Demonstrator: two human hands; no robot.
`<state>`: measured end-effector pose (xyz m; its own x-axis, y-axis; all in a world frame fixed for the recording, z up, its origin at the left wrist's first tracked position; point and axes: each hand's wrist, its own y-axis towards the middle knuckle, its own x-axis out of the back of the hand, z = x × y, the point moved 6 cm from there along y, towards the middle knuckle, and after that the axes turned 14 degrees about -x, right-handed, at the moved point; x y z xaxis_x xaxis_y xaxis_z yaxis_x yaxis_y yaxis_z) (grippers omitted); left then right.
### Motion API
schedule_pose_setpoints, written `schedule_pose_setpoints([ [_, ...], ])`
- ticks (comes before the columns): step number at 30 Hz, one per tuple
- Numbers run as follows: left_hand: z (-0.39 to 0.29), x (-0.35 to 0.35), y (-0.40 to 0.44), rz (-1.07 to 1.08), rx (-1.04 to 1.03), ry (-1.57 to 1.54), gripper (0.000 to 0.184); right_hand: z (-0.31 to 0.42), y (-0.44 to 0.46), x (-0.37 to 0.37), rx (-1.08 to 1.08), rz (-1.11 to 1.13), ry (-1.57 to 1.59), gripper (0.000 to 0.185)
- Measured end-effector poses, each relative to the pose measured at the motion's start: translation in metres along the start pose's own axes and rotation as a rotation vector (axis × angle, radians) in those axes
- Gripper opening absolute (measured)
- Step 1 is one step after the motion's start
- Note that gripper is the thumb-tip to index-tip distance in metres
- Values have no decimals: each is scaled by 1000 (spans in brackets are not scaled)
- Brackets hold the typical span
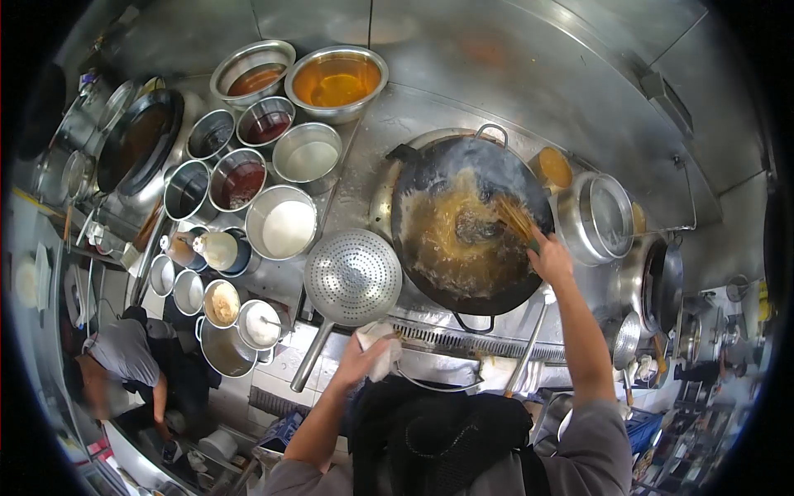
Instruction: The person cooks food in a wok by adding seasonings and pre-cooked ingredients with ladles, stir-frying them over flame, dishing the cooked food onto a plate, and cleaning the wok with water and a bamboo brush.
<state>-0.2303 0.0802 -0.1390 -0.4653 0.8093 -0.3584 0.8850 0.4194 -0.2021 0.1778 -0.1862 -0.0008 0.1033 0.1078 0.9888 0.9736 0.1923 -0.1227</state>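
My right hand (552,260) is closed round a bamboo wok brush (514,218), its bristles down in the large dark wok (463,285). Brownish, foamy liquid lies in the wok, and steam rises at its far side. My left hand (356,361) grips a folded white cloth (382,350) at the front edge of the stove. Just beyond that hand lies a perforated metal strainer (351,277), its handle pointing toward me.
Steel pots of sauces and powders stand left, with a bowl of orange liquid (337,81) behind them. Squeeze bottles (217,250) stand nearer. Right of the wok is a metal pot (591,217). A ladle handle (529,347) crosses the front edge. Another person (124,355) bends at lower left.
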Motion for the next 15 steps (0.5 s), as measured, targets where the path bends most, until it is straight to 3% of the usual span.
schedule_pose_setpoints([
  [1, -12, -18, 3, -8, 109, -213, 39, 13, 16, -17, 18, -23, 143, 67],
  [2, -12, -29, 10, -3, 109, -209, 39, 31, 28, -35, 37, -50, 287, 66],
  [4, -6, -59, 18, 40, 267, -607, 39, 75, 27, -64, 40, -3, 539, 66],
  [6, -7, -88, 28, 108, 318, -594, 43, 118, -16, -52, -217, 421, 916, 67],
  [10, 3, -132, 40, 146, 501, -649, 46, 122, -70, -33, -188, 671, 979, 68],
  [12, -1, -149, 43, 116, 549, -658, 48, 99, -95, -19, -64, 875, 814, 67],
  [15, 10, -160, 45, 76, 664, -665, 45, 13, -100, -25, 343, 672, 479, 65],
])
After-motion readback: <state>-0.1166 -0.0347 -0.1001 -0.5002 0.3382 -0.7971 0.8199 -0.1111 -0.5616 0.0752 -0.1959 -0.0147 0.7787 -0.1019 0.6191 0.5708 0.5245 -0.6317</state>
